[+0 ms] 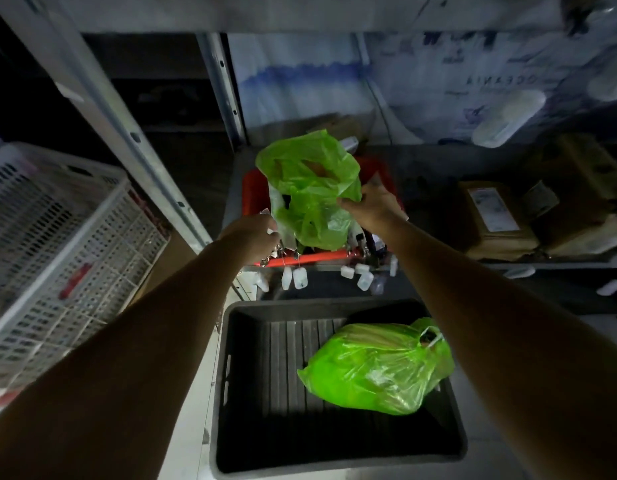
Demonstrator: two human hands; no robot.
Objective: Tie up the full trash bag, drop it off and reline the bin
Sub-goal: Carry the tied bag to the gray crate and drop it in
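Over the red bin: an empty green bag (310,188) hangs open and crumpled above the red bin (255,199), hiding most of its inside.
Hard to make out: the dim shelves behind; small white tags (299,278) dangle below the bin's front rim, their writing unreadable.
Left hand (249,233): arm stretched forward, fingers closed at the bag's lower left edge; the exact pinch is hidden.
Right hand (371,206): arm stretched forward, fingers pinching the bag's right edge.
Full bag: a tied green bag (376,368) lies in the grey tub (227,375) below, partly behind the right forearm.
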